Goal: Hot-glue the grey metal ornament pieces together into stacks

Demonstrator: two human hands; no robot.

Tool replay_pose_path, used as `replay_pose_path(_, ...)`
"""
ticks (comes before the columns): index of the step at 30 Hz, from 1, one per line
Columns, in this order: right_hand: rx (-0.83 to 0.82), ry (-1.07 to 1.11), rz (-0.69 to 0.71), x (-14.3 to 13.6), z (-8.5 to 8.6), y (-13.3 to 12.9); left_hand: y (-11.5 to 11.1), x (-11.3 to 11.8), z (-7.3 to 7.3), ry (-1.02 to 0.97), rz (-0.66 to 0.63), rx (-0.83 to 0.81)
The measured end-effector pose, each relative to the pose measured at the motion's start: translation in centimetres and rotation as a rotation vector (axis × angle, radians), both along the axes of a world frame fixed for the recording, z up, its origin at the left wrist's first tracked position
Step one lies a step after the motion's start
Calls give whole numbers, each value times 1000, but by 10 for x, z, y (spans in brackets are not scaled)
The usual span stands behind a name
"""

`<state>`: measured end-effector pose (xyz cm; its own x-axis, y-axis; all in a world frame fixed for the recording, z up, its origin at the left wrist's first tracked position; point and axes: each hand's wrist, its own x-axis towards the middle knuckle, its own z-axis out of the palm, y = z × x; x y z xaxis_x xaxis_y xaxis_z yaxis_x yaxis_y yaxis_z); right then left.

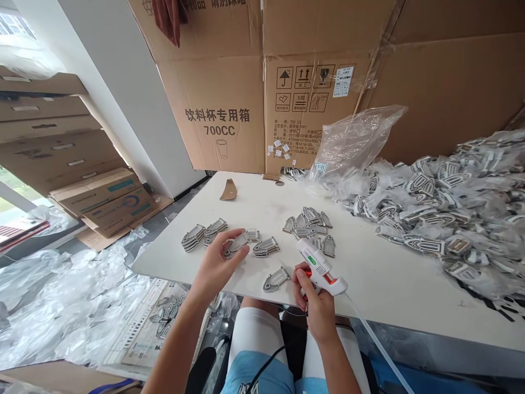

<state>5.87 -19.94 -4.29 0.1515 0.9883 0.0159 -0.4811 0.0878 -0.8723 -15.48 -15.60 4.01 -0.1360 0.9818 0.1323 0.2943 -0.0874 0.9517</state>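
Forearms (180, 328) reach forward, right grip (312, 301) curled round a glue gun (315, 261).

Maroon cloth (167, 21) partly beyond top edge

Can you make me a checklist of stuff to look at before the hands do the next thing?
1. Glue gun held: ok, the right hand grips it.
2. Metal piece held: ok, it is between the thumb and fingers of the left hand.
3. Loose piece lying on the table: ok, it is near the front edge but on the top.
4. Black cable out of the way: not ok, it crosses the lap and might snag.
5. Glue gun hot: cannot tell, heat doesn't show.
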Motion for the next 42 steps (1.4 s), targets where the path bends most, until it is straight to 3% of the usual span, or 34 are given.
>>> replay_pose_path(8, -19, 3, 0, -2, 8, 0, 45, -15, 18, 559, -215, 93)
replay_pose_path(16, 8, 12, -33, 0, -2, 1, 96, -18, 11, 948, -443, 49)
replay_pose_path(26, 0, 60, -50, 2, 0, 3, 115, -20, -3, 970, -509, -7)
replay_pose_path(34, -8, 89, -62, 3, -2, 8, 117, -24, 0, 952, -540, -15)
replay_pose_path(37, -28, 115, -93, 2, 2, 9, 124, -11, 8, 894, -514, 25)
replay_pose_path(42, -41, 171, -178, 3, 5, 9, 118, 39, 28, 869, -521, 90)
